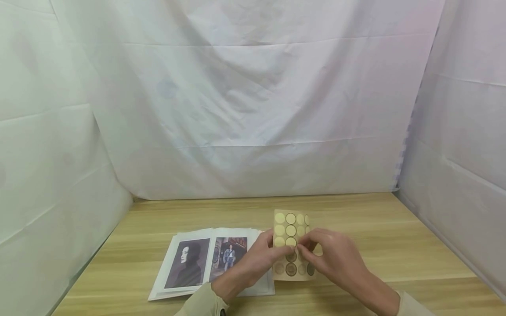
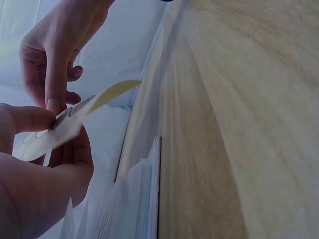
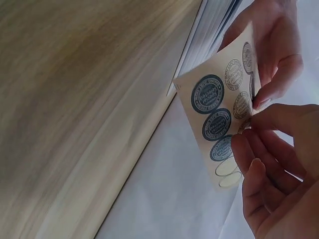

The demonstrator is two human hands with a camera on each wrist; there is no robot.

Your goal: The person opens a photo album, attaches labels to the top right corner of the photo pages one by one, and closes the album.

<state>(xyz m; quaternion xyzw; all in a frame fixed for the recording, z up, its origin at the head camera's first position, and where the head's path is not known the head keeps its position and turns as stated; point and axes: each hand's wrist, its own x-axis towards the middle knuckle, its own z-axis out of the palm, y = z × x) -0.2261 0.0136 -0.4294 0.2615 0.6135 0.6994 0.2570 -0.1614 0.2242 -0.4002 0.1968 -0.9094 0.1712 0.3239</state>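
Left hand (image 1: 257, 259), right hand (image 1: 330, 254) both pinch sticker sheet (image 3: 219, 107); round seals' lettering seemingly illegible.

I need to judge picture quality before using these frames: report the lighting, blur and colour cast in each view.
Head view: soft, even light, sharp, with faint shadows under the hands; the sticker sheet reads clearly. Left wrist view: bluish cast, the wooden table smeared by blur, the left hand close and soft. Right wrist view: the round seals are fairly sharp, the table blurred, the right hand large in the foreground.
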